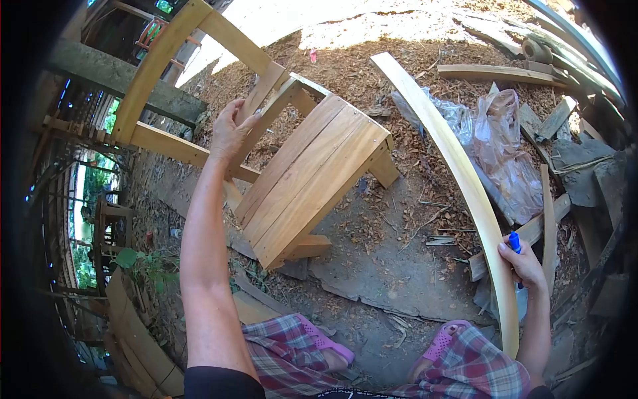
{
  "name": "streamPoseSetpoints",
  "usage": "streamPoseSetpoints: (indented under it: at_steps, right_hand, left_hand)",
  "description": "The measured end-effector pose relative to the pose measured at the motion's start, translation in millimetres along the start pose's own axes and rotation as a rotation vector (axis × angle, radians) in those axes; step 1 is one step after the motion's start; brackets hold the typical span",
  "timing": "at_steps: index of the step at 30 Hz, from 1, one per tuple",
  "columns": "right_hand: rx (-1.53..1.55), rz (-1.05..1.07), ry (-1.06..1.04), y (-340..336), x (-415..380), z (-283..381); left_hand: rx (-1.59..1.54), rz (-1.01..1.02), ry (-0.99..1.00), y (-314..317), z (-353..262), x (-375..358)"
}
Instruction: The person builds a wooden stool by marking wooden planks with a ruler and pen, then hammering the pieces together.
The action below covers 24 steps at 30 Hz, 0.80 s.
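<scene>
A wooden chair (316, 176) with a planked seat lies tipped in front of me, its open back frame reaching to the upper left. My left hand (232, 132) is closed around a piece of that back frame. On the right, my right hand (525, 266) grips the edge of a long, pale board (490, 239), which stretches from near my lap to the upper middle. A blue marker (514, 242) is also held in the right hand's fingers, upright against the board.
Crumpled clear plastic bags (502, 146) lie right of the board. Scrap wood (498, 73) is piled at the far right. Wood chips cover the ground around a stone slab (405, 279). A concrete beam (126, 76) runs behind the chair. My feet in pink shoes (325, 339) are below.
</scene>
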State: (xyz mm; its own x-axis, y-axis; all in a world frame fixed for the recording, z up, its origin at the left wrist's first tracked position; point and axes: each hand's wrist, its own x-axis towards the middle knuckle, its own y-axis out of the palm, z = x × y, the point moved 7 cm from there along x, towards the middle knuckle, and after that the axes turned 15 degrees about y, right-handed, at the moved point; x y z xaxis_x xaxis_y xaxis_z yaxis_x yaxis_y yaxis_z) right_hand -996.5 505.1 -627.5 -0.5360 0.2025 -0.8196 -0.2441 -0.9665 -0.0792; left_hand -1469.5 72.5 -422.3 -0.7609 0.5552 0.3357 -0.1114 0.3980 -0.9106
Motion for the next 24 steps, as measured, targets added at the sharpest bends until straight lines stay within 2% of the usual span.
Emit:
streamPoseSetpoints:
  at_steps: [4, 6, 8, 9, 11, 12, 14, 15, 17, 19, 21, 24]
  right_hand:
    - [0.015, 0.012, 0.023, -1.0, -0.5, -0.6]
    - [0.024, 0.013, 0.014, -1.0, 0.8, -2.1]
    - [0.024, 0.006, 0.025, -4.5, 1.6, -8.8]
    - [0.015, 0.003, 0.026, -3.3, 3.9, -6.8]
    - [0.006, -0.011, 0.002, 0.4, 2.8, -2.6]
    - [-0.002, -0.011, -0.001, 1.6, 2.1, -0.7]
    - [-0.027, -0.013, -0.008, 3.8, 1.4, 1.6]
    - [-0.018, -0.022, -0.01, 3.5, 1.5, 1.1]
    - [-0.029, -0.04, -0.003, 1.9, 1.8, -3.1]
    - [-0.022, -0.065, -0.001, -0.3, 4.8, -5.9]
    - [-0.036, -0.066, 0.0, -0.5, 5.4, -6.8]
    - [-0.038, -0.065, -0.012, 1.9, 5.5, -4.2]
  left_hand:
    - [0.034, -0.067, 0.1, -30.7, -34.3, -52.1]
    - [0.012, -0.109, 0.075, -49.9, -45.6, -97.4]
    - [0.043, -0.246, 0.063, -64.8, -18.5, -154.5]
    - [0.066, -0.248, 0.048, -67.3, -9.9, -184.3]
    - [0.087, -0.34, -0.175, -78.5, 22.3, -245.2]
    - [0.106, -0.354, -0.189, -76.8, 37.2, -270.8]
    - [0.048, -0.358, -0.399, -59.3, 76.7, -318.4]
    - [0.045, -0.366, -0.415, -52.6, 86.2, -329.9]
    - [0.101, -0.233, -0.52, -31.6, 104.5, -343.2]
    - [0.132, -0.282, -0.497, -19.5, 104.8, -332.7]
    - [-0.079, -0.212, -0.638, 0.1, 122.2, -330.3]
    - [-0.145, -0.14, -0.693, 12.0, 122.2, -319.2]
